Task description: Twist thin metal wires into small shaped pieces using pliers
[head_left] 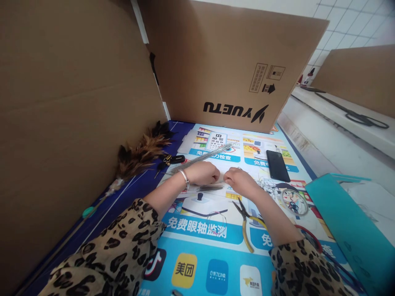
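Note:
My left hand (pixel 203 172), with a silver bangle at the wrist, is closed, its fingertips pinched. Facing it a short gap away, my right hand (pixel 240 181) is closed too. Whatever either hand pinches is too small or hidden to make out. Just below them lies a bunch of short thin wires (pixel 211 188). Beyond the left hand, a bundle of long silver wires (pixel 210 154) lies slantwise. Pliers (pixel 246 230) with yellow handles rest, jaws apart, below the right hand. A thin wire loop (pixel 217 222) lies on the printed sheet nearer to me.
Tall cardboard panels stand left (pixel 77 82) and behind (pixel 197 61). A feather duster (pixel 138 152) leans at left beside a black key fob (pixel 177 159). At right are a phone (pixel 277 165), a clear round dish (pixel 294 201), a teal box (pixel 342 222) and scissors (pixel 361 117) on a ledge.

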Tool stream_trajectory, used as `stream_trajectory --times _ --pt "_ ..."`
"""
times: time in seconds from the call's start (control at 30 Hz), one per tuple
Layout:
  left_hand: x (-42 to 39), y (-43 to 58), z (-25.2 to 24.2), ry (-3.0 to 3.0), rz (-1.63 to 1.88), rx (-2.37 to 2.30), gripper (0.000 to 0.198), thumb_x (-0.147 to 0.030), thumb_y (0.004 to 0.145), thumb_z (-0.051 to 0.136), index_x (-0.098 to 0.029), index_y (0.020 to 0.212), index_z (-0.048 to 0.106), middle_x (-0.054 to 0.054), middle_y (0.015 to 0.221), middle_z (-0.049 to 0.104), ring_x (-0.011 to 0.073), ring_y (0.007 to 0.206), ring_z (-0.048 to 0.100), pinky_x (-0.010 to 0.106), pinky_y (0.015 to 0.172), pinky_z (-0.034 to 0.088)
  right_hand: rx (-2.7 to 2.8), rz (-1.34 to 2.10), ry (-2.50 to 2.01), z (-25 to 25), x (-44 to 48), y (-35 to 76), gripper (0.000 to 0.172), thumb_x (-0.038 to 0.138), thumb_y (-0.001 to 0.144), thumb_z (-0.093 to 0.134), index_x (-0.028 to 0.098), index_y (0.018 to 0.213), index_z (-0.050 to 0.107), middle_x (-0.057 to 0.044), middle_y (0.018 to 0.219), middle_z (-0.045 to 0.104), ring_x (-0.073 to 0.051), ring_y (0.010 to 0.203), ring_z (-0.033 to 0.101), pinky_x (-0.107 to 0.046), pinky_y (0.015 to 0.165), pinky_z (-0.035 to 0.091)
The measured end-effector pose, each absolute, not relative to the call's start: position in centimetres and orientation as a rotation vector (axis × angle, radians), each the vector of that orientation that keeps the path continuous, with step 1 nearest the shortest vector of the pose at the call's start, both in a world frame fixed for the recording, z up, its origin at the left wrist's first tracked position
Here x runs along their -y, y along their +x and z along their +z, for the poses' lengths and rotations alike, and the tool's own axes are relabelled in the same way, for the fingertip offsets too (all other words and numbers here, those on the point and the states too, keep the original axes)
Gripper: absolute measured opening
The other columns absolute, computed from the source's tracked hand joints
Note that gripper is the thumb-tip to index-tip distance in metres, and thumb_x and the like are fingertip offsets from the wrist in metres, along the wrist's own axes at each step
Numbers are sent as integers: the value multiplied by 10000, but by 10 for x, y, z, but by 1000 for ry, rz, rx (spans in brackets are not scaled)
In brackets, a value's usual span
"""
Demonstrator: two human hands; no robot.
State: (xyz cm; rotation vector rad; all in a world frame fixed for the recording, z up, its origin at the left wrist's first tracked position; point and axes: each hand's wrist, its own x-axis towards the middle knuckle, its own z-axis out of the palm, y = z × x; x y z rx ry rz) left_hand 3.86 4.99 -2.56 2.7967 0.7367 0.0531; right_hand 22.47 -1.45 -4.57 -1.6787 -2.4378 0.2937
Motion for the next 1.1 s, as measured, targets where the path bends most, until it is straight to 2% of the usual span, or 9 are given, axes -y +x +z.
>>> stream_trajectory --times 0.13,0.27,0.47,0.8,1.1 --pt "-41 48 -30 2944 122 -894 229 -248 749 446 -178 677 652 58 676 635 158 597 538 247 545 317 2438 154 -1714 -47 14 223 202 228 839 436 220 775 627 -16 808 556 -134 827 504 -217 673 311" --pt "-36 56 -32 3012 171 -924 233 -212 781 418 -169 737 642 71 752 639 185 687 577 262 594 363 2426 -9 -1766 -44 16 222 200 226 840 438 210 751 616 -20 802 565 -137 806 500 -228 647 306" --pt "-33 59 -33 3039 222 -937 219 -195 810 414 -146 768 624 79 781 620 187 758 583 264 641 394 2405 -226 -1771 -39 18 222 191 164 825 443 183 705 590 -36 749 565 -153 810 476 -242 680 308" --pt "-29 62 -36 3108 288 -935 178 -119 794 413 -128 803 591 95 789 602 213 770 564 331 691 412 2358 -231 -1929 -40 19 217 179 176 836 422 191 797 597 -54 815 579 -175 838 464 -259 693 327" --pt "-28 65 -37 3046 310 -1003 183 -105 786 414 -121 838 589 105 808 583 207 820 546 323 736 410 2305 -167 -2072 -36 23 210 188 174 842 405 188 907 580 -86 885 567 -193 854 496 -271 663 351"
